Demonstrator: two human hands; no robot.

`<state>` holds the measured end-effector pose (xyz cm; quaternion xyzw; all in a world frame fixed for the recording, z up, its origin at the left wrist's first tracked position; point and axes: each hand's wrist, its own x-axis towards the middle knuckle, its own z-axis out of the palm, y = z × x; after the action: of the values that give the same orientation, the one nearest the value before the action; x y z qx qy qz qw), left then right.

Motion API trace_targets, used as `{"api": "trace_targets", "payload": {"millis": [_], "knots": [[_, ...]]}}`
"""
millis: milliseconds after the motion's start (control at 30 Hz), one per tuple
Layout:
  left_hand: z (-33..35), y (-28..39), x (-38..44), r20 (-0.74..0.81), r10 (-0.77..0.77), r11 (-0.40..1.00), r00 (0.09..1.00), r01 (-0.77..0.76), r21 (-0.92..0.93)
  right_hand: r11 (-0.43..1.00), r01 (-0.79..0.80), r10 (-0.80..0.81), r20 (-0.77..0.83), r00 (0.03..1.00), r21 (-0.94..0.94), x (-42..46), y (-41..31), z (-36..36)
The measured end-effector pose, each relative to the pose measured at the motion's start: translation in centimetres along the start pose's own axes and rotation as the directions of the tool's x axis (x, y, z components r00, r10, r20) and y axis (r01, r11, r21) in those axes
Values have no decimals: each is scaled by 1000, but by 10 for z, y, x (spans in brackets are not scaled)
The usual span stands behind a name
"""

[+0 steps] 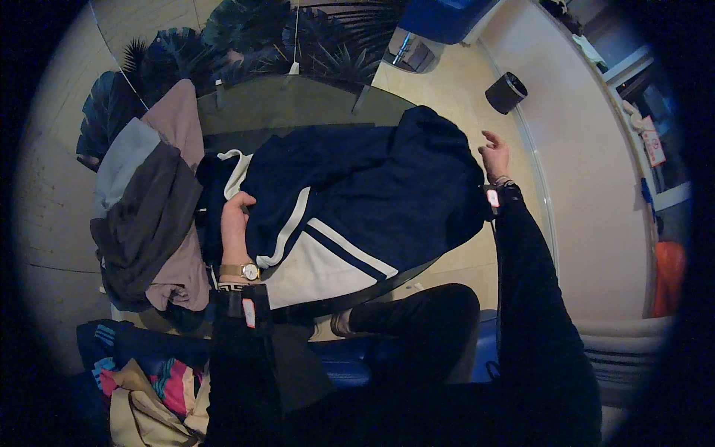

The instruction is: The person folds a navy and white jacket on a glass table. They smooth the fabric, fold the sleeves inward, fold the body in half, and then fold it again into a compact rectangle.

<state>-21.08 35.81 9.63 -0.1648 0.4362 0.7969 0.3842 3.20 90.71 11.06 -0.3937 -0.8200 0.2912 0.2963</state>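
Note:
A dark navy garment with white panels and stripes [357,184] lies spread over a dark table. My left hand [239,223], with a gold watch at the wrist, rests at the garment's left part by a white trim; its fingers are partly hidden, so its hold cannot be told. My right hand [496,156] is raised just past the garment's right edge, fingers apart, with nothing seen in it. Left of the garment, a pile of folded clothes has a dark grey piece [148,195], a light grey-blue piece [125,162] and a mauve piece [179,117].
The glass table's rim [391,99] curves beyond the garment. A black waste bin [506,93] stands by the wall at the upper right. More clothes, one beige [145,416], lie on a blue seat [341,363] at the lower left. Large-leaved plants [246,28] are at the top.

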Motion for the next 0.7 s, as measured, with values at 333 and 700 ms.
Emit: {"api": "trace_targets", "payload": {"millis": [333, 700], "knots": [[9, 6, -15, 101, -62, 991, 993, 73, -111, 422, 821, -623, 535, 571, -384, -6, -118, 110], [2, 5, -14, 157, 60, 992, 986, -41, -122, 83, 635, -441, 543, 715, -768, 51, -142, 62]]}}
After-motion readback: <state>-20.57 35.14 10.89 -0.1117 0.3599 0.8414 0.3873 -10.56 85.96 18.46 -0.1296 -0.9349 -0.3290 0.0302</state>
